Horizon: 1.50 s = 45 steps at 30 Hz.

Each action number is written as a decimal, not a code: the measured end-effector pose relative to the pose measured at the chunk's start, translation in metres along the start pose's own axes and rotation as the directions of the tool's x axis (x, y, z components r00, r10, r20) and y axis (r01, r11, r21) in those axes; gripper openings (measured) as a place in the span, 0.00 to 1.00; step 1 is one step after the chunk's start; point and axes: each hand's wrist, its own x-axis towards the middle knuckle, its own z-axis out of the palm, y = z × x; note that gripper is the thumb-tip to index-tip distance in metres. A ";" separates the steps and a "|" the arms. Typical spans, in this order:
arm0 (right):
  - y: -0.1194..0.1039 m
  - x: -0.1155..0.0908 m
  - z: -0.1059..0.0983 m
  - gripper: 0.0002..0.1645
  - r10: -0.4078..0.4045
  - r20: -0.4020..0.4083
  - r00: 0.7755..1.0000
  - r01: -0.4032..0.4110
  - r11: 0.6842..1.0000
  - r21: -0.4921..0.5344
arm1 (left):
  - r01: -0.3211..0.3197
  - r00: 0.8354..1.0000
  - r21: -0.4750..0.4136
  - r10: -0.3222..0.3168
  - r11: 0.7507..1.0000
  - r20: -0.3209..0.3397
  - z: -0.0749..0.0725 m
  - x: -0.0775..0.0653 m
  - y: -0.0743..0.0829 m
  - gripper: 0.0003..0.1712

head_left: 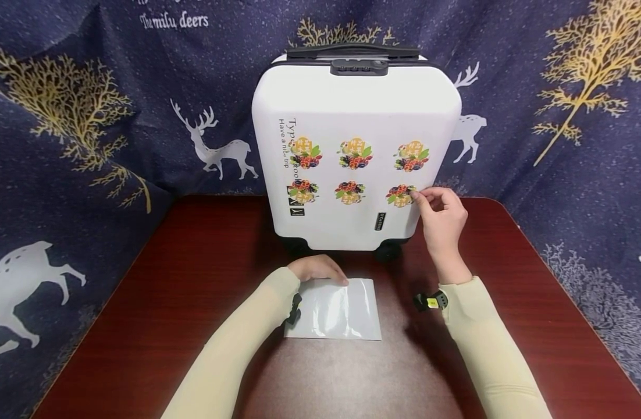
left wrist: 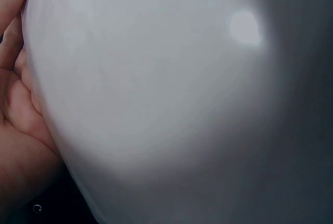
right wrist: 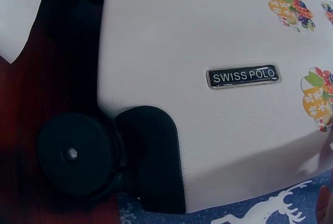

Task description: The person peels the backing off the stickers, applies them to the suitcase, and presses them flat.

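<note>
A white suitcase point(head_left: 352, 93) stands upright on the table, its front bearing two rows of fruit stickers. My right hand point(head_left: 444, 221) pinches the right edge of the lower right fruit sticker point(head_left: 399, 196), which lies against the suitcase. That same sticker point(right wrist: 315, 102) shows at the right of the right wrist view, where the hand itself is mostly cut off. Lower down, my left hand point(head_left: 316, 269) grips the far edge of a glossy white sheet point(head_left: 333, 320). In the left wrist view the sheet point(left wrist: 156, 78) fills most of the picture and partly covers the fingers.
The red-brown table point(head_left: 205, 273) extends to both sides of the suitcase. Black wheels point(right wrist: 75, 154) and a Swiss Polo badge point(right wrist: 243, 76) are at the suitcase's lower end. A dark blue cloth point(head_left: 142, 105) with deer and trees hangs behind.
</note>
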 end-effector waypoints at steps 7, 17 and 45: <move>-0.001 -0.002 -0.001 0.15 0.055 0.046 0.997 -0.057 0.998 0.034 | 0.001 1.000 -0.002 -0.001 1.000 -0.008 0.001 0.001 -0.002 0.20; 0.003 -0.037 -0.007 0.02 0.155 0.140 0.978 -0.175 0.973 0.148 | -0.003 1.000 -0.010 0.003 1.000 -0.005 -0.001 0.002 -0.001 0.20; 0.049 -0.102 -0.029 0.31 0.574 0.800 0.174 -0.597 0.708 -0.377 | -0.003 1.000 -0.097 0.002 0.995 -0.005 -0.001 -0.002 -0.003 0.19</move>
